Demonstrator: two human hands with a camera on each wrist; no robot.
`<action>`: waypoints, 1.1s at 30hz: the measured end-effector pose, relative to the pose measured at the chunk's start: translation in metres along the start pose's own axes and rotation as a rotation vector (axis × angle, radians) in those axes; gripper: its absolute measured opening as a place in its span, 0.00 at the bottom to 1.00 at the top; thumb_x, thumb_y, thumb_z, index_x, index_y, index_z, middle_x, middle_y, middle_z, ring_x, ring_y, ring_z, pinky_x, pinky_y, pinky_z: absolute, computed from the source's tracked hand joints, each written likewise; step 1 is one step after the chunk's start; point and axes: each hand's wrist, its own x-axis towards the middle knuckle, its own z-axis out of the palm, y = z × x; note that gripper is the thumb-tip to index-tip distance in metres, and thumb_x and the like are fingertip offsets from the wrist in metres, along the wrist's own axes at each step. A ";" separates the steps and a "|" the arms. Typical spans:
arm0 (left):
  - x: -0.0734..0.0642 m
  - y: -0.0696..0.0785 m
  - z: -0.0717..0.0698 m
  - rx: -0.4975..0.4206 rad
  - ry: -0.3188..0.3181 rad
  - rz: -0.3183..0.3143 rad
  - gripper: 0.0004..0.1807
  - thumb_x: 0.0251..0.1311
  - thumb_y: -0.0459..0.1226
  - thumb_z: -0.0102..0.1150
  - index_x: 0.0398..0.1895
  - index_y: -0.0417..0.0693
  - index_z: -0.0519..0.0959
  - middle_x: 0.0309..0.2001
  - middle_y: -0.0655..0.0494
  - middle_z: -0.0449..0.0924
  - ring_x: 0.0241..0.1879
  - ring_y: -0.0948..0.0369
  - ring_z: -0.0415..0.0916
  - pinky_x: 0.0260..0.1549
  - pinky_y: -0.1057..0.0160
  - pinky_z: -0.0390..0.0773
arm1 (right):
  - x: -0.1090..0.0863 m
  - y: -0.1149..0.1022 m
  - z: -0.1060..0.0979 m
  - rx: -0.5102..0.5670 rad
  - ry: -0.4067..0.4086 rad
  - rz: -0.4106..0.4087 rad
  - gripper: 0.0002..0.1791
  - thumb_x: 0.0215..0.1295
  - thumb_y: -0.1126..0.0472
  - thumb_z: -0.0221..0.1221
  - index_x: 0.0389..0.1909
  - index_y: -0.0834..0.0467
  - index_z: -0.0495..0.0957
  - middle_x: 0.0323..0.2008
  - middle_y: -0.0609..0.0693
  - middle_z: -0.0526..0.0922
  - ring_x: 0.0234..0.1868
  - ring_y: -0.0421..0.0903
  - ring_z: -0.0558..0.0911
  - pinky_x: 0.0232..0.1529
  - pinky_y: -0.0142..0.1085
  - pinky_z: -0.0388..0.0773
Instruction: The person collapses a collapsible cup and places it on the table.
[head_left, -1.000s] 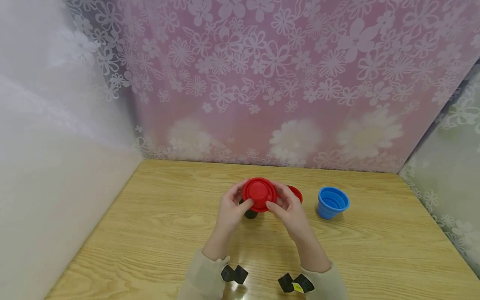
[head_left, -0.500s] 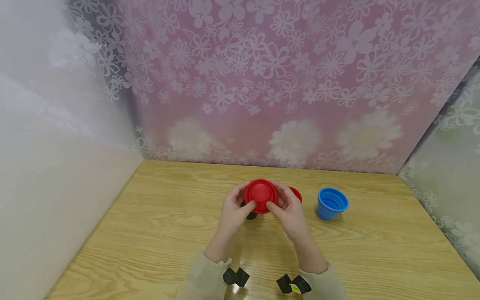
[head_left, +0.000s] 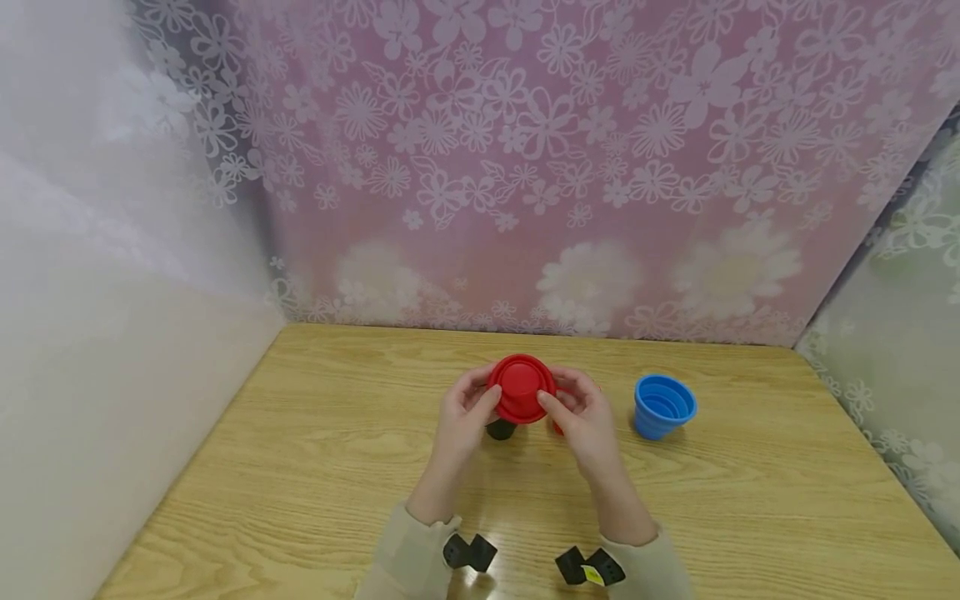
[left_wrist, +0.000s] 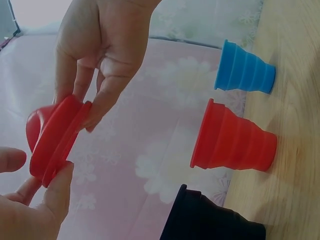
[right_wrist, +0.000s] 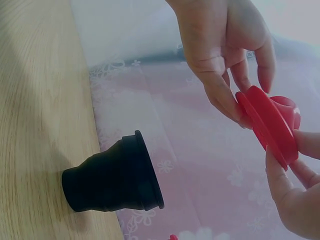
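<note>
Both hands hold a red collapsible cup (head_left: 521, 381), pressed nearly flat, above the wooden table. My left hand (head_left: 462, 417) pinches its left edge, and my right hand (head_left: 589, 421) pinches the right edge. The thumbs lie on the side that faces me, with fingertips behind the rim. Seen edge-on in the left wrist view, the folded cup (left_wrist: 56, 140) is a thick disc with a rounded bulge on one face. Behind the hands stand a black cup (right_wrist: 114, 172) and another red cup (left_wrist: 235, 137), both mostly hidden in the head view.
An upright blue cup (head_left: 663, 407) with stepped sides stands to the right of the hands. The wooden table (head_left: 315, 450) meets a pink floral backdrop (head_left: 465, 283) at its far edge. Pale curtains (head_left: 112, 333) hang at the sides.
The thumbs have shifted apart and slightly up on the folded red cup, which tilts a little differently. The right hand now covers more of the standing red cup.
</note>
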 end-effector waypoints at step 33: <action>0.002 0.003 -0.008 -0.040 -0.076 -0.025 0.20 0.63 0.27 0.38 0.58 0.41 0.64 0.47 0.43 0.63 0.40 0.53 0.74 0.33 0.59 0.77 | -0.001 -0.003 -0.005 0.084 -0.179 0.064 0.29 0.58 0.73 0.52 0.61 0.64 0.57 0.48 0.65 0.68 0.40 0.45 0.77 0.38 0.37 0.76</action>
